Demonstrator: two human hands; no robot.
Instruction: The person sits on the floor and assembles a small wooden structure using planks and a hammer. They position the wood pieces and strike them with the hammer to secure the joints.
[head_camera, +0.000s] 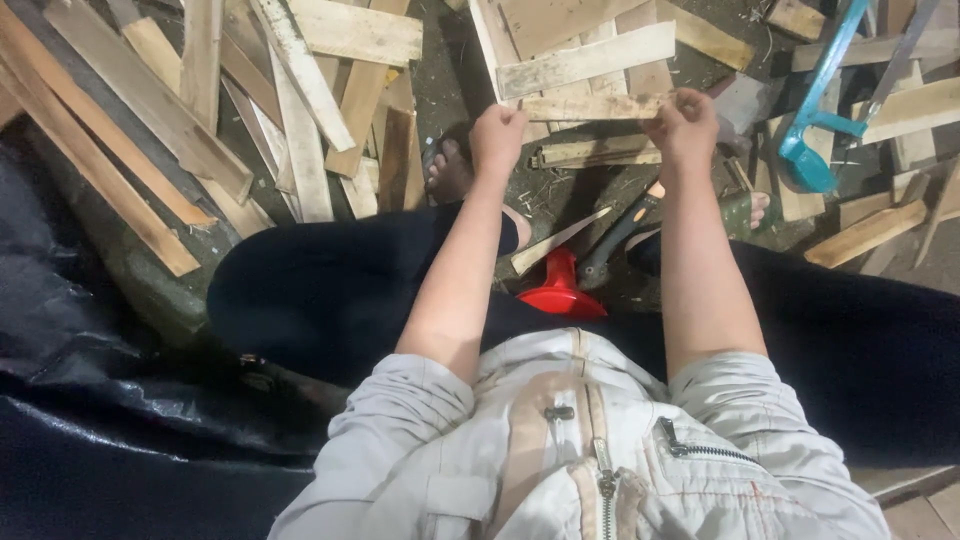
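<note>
While both arms stretch toward twelve o'clock, the left hand and right hand each clamp one end of a short, rough wooden slat, held level between them above the littered ground. At six o'clock from the slat lie a red plastic funnel-shaped piece and a dark-handled tool. A blue hacksaw frame rests at three o'clock; loose planks are heaped toward ten.

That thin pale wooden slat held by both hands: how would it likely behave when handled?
The thin pale wooden slat, gripped at its ends by the left hand and right hand, looks straight, so probably stiff. Its slimness suggests it is light. Its rough, splintery edges likely resist slipping.
</note>
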